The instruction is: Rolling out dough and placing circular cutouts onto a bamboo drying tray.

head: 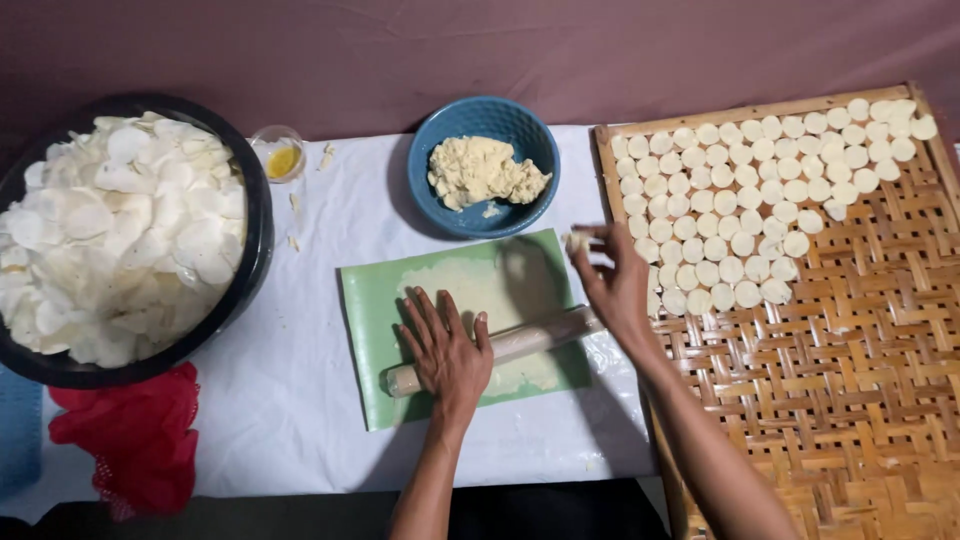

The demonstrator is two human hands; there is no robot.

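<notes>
Left hand [447, 352] spread flat, fingers open, pressing the pale wooden rolling pin [500, 347] onto the green plastic sheet [370, 330] to stop rolling; right hand [612, 283] pinching a small dough piece [577, 241] beside the woven bamboo tray [860, 400] of round discs, near the blue bowl [440, 205] of dough

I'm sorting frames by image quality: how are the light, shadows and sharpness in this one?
Head view: soft, even light, no strong glare; the left hand on the rolling pin is sharp, the right hand slightly motion-blurred; soft hand shadows fall on the green sheet; the woven tray bends slightly toward the frame edge.
</notes>
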